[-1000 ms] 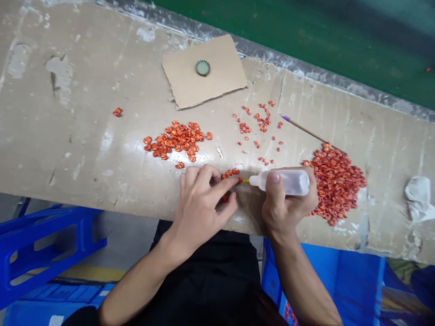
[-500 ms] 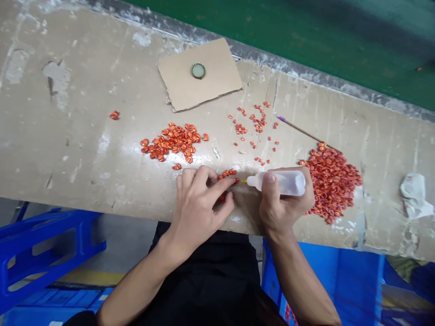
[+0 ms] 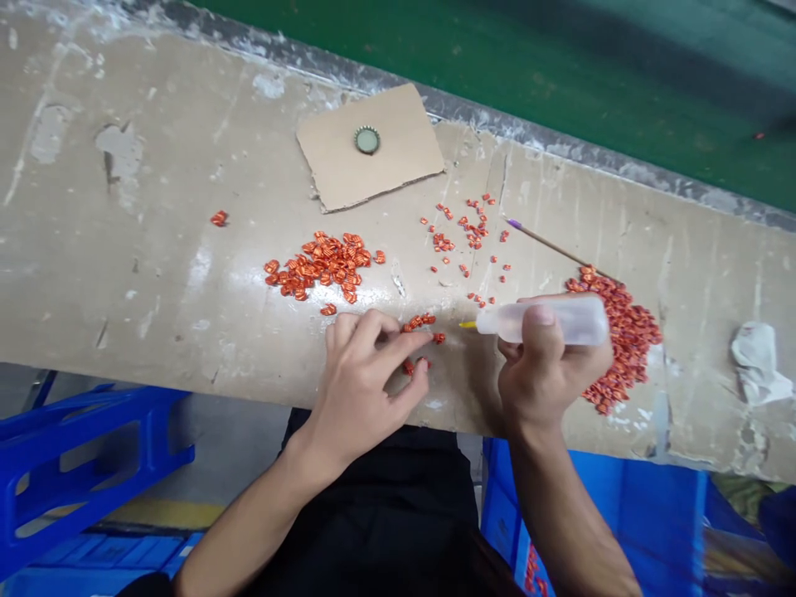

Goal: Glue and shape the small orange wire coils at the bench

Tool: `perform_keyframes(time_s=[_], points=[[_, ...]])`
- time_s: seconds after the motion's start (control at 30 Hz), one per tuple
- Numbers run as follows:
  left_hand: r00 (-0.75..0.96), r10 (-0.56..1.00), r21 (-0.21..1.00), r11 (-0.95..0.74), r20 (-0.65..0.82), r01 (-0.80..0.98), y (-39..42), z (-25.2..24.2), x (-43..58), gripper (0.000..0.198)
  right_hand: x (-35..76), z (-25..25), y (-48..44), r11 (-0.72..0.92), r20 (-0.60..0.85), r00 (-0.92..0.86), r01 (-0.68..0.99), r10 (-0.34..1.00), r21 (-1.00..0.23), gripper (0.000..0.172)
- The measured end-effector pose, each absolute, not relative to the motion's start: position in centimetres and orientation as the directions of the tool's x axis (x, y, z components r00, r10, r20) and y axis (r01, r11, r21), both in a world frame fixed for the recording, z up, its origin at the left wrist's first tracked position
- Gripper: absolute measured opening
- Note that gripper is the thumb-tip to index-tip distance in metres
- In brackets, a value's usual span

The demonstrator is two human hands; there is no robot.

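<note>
My left hand rests low over the table with thumb and index finger apart. Its index fingertip touches or nearly touches a small orange striped piece. More such pieces lie just beyond that finger, and others sit by the thumb, partly hidden. My right hand is wrapped around a translucent squeeze bottle with a yellow nozzle tip. The bottle lies nearly level, its tip pointing left, a short way right of the index fingertip.
A pile of orange pieces lies left, a larger heap right. Small scattered bits and a thin purple-tipped stick lie beyond. Cardboard carries a bottle cap. Crumpled white material sits far right.
My right hand has drawn the bottle back to the right, so its tip is away from the small orange piece. My left hand stays nearly in place.
</note>
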State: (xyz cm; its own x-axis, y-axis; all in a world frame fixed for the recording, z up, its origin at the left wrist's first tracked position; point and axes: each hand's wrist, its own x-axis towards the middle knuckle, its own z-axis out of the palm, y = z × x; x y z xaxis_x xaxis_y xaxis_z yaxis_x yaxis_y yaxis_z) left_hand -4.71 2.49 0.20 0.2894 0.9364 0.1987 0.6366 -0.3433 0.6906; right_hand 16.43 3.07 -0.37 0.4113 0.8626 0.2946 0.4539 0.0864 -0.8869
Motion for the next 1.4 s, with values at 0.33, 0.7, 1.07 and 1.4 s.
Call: perform_keyframes(time_s=[0.33, 0.7, 1.07, 1.4], points=[[0.2, 0.955, 0.639, -0.295, 0.218, 0.71, 3.6, 0.0, -5.3, 0.025, 14.8, 0.2, 5.2, 0.184, 0.331, 0.304, 0.425, 0.893, -0.886, 0.036], [0.193, 0.964, 0.609, -0.266, 0.184, 0.747, 3.9, -0.1, -4.7, 0.024, 14.5, -0.9, 5.1, 0.206, 0.376, 0.324, 0.453, 0.868, -0.867, 0.028], [0.185, 0.967, 0.594, -0.255, 0.177, 0.763, 3.9, -0.2, -4.5, 0.02, 14.3, -0.9, 4.9, 0.182, 0.36, 0.297, 0.49, 0.884, -0.852, 0.028], [0.124, 0.969, 0.589, -0.229, 0.214, 0.775, 4.1, -0.5, -3.7, 0.007, 14.0, -0.4, 4.4, 0.12, 0.306, 0.309, 0.498, 0.9, -0.859, 0.026]])
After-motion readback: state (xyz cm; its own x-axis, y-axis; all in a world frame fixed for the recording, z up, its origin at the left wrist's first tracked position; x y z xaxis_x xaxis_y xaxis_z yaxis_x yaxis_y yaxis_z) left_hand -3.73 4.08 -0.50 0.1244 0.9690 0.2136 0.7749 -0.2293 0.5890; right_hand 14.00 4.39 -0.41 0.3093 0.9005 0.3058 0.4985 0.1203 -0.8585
